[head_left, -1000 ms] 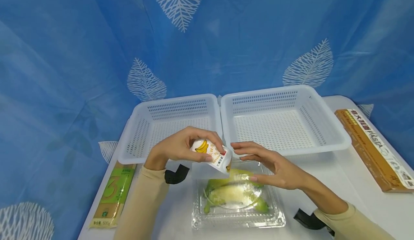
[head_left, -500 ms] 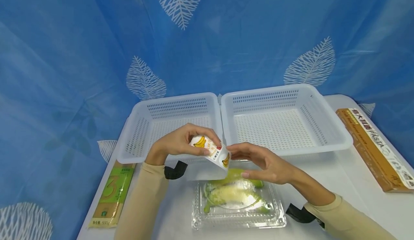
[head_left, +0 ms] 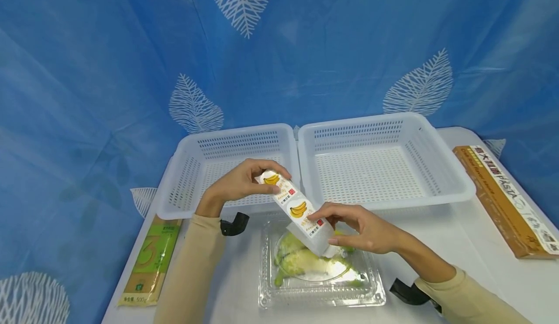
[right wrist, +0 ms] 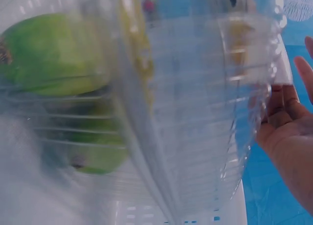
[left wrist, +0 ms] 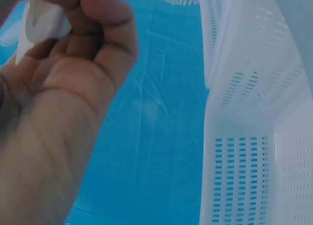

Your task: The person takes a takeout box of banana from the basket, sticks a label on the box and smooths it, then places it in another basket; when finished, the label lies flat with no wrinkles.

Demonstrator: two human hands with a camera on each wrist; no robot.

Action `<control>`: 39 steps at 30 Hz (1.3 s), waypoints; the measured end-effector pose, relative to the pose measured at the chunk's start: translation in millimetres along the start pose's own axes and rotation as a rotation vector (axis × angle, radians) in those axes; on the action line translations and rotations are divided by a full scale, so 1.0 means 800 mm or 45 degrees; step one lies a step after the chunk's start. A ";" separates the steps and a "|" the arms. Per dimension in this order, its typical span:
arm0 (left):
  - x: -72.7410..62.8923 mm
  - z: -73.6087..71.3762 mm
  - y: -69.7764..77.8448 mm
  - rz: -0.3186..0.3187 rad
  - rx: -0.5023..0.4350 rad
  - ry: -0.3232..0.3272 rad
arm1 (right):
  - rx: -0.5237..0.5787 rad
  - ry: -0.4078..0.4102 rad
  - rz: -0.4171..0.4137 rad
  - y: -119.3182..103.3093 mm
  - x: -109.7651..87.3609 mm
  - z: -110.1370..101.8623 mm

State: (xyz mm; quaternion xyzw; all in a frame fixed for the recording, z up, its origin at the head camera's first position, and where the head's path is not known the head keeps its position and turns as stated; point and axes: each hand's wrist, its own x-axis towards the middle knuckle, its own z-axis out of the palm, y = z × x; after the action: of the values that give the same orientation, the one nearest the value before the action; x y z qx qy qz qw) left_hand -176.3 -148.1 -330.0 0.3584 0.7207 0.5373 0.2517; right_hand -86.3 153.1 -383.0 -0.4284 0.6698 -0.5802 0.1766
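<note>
In the head view my left hand (head_left: 238, 183) grips a roll of white labels (head_left: 271, 177) printed with yellow bananas, thumb in front and fingers over the top. A strip of labels (head_left: 298, 209) runs down to the right from it. My right hand (head_left: 371, 229) pinches this strip near its lower end, index finger on the printed face. Below lies a clear plastic clamshell box (head_left: 320, 299) with green-yellow fruits (head_left: 305, 264) inside. The right wrist view shows green fruit (right wrist: 58, 54) through the plastic. Only part of the roll (left wrist: 46, 27) shows in the left wrist view.
Two white perforated baskets, one at left (head_left: 174, 183) and one at right (head_left: 463, 188), stand side by side behind the hands. A green noodle packet (head_left: 150, 263) lies at the table's left side. A brown pasta box (head_left: 506, 202) lies at the right.
My right hand has moved in to the label strip and taken hold of it. More of the strip now hangs unrolled toward the lower right, while the left hand has risen slightly.
</note>
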 end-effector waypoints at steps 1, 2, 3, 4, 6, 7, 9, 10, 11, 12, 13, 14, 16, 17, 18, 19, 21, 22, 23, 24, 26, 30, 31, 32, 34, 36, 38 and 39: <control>0.000 -0.001 -0.001 -0.017 0.015 0.039 | -0.001 -0.003 0.002 0.001 -0.001 0.000; 0.000 -0.002 -0.001 -0.034 0.032 0.079 | 0.001 -0.002 0.017 0.001 -0.002 0.000; 0.000 -0.003 -0.002 -0.052 0.043 0.113 | -0.006 -0.004 0.018 0.002 -0.004 0.000; -0.001 -0.004 -0.002 -0.070 0.057 0.144 | -0.006 -0.006 0.025 0.002 -0.005 0.000; -0.001 -0.004 -0.003 -0.100 0.068 0.183 | -0.001 -0.013 0.019 0.003 -0.007 0.000; -0.001 -0.005 -0.003 -0.111 0.067 0.194 | 0.009 -0.016 0.013 0.003 -0.008 0.000; -0.002 -0.004 -0.005 -0.121 0.056 0.199 | 0.030 -0.027 -0.008 0.005 -0.008 0.001; -0.002 -0.004 -0.006 -0.120 0.062 0.205 | 0.047 -0.029 -0.008 0.006 -0.008 0.001; -0.002 -0.004 -0.007 -0.117 0.073 0.214 | 0.055 -0.033 -0.018 0.007 -0.008 0.001; -0.003 -0.004 -0.008 -0.110 0.101 0.231 | 0.064 -0.032 -0.017 0.007 -0.008 0.000; -0.004 -0.003 -0.008 -0.100 0.133 0.250 | 0.064 -0.029 -0.018 0.008 -0.008 0.000; -0.005 -0.003 -0.009 -0.086 0.175 0.275 | 0.067 -0.022 -0.006 0.008 -0.008 0.000; -0.008 -0.001 -0.008 -0.055 0.292 0.339 | 0.072 -0.003 0.028 0.007 -0.009 0.000; -0.010 0.000 -0.008 -0.040 0.356 0.372 | 0.066 0.004 0.031 0.007 -0.010 -0.001; -0.013 0.001 -0.007 -0.024 0.415 0.408 | 0.067 0.018 0.049 0.006 -0.010 -0.001; -0.015 0.003 -0.006 -0.005 0.464 0.441 | 0.061 0.027 0.050 0.006 -0.011 -0.002; -0.020 0.009 -0.003 0.048 0.542 0.505 | 0.052 0.056 0.064 0.005 -0.012 -0.003; -0.023 0.013 -0.001 0.082 0.566 0.526 | 0.044 0.069 0.058 0.004 -0.012 -0.003; -0.025 0.019 0.001 0.129 0.581 0.544 | 0.040 0.075 0.045 0.004 -0.011 -0.004; -0.028 0.026 0.003 0.181 0.582 0.551 | 0.041 0.086 0.043 0.003 -0.011 -0.005; -0.030 0.041 0.007 0.303 0.564 0.512 | 0.041 0.107 0.038 0.003 -0.008 -0.006; -0.032 0.075 0.014 0.491 0.460 0.290 | 0.057 0.150 0.061 0.001 -0.004 -0.009; -0.032 0.083 0.015 0.508 0.433 0.230 | 0.057 0.164 0.074 0.001 -0.003 -0.009; -0.032 0.089 0.015 0.514 0.408 0.180 | 0.056 0.179 0.091 0.000 -0.003 -0.010; -0.031 0.100 0.013 0.497 0.368 0.111 | 0.051 0.192 0.096 0.000 -0.003 -0.010; -0.031 0.107 0.010 0.479 0.343 0.080 | 0.044 0.205 0.100 0.000 -0.003 -0.010; -0.032 0.113 0.006 0.471 0.324 0.067 | 0.050 0.213 0.094 0.000 -0.002 -0.010; -0.033 0.115 0.005 0.470 0.314 0.061 | 0.064 0.221 0.096 0.000 -0.002 -0.010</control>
State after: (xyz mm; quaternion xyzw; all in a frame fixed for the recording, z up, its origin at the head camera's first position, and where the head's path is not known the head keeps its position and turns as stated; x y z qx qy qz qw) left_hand -90.6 -113.5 -354.2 0.4993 0.7091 0.4904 0.0862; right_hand -91.2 158.9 -381.0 -0.3465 0.6834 -0.6247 0.1504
